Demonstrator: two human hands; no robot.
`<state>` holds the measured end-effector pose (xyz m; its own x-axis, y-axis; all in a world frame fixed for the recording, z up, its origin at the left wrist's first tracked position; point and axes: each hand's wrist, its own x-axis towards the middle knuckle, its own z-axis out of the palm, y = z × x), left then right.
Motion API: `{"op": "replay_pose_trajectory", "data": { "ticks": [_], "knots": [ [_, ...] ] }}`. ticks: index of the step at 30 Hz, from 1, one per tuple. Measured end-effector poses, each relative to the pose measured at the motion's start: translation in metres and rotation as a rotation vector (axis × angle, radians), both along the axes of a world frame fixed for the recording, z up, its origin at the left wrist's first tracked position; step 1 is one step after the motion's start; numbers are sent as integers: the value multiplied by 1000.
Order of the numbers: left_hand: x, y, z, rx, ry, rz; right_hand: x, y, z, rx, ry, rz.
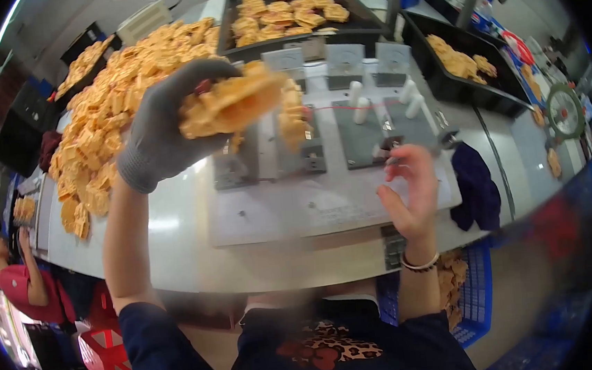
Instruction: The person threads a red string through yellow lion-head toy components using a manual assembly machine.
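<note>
My left hand (166,122), in a grey glove, is raised above the table and grips a thick stack of flat orange-yellow pieces (230,103). More of the same pieces (292,116) stand upright in a metal fixture just right of the stack. My bare right hand (408,190) hovers over the white worktable (189,235) with fingers apart and holds nothing. It is near a grey jig plate (368,134) with white pegs (359,100). A beaded bracelet is on my right wrist.
A big heap of orange pieces (109,109) covers the table's left. Black trays (356,20) with more pieces stand at the back and at the right (458,78). A dark cloth (477,184) lies at right. A blue crate (474,289) sits below. A person in red (22,283) works at far left.
</note>
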<state>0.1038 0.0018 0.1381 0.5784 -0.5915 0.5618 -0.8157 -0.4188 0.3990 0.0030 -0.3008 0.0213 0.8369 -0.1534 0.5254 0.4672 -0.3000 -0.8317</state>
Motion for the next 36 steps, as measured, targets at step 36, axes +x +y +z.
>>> {"op": "replay_pose_trajectory", "data": {
  "ticks": [36],
  "knots": [
    [29,-141,-17,558,118,-224,2,-7,-10,-68,-108,87]
  ]
}}
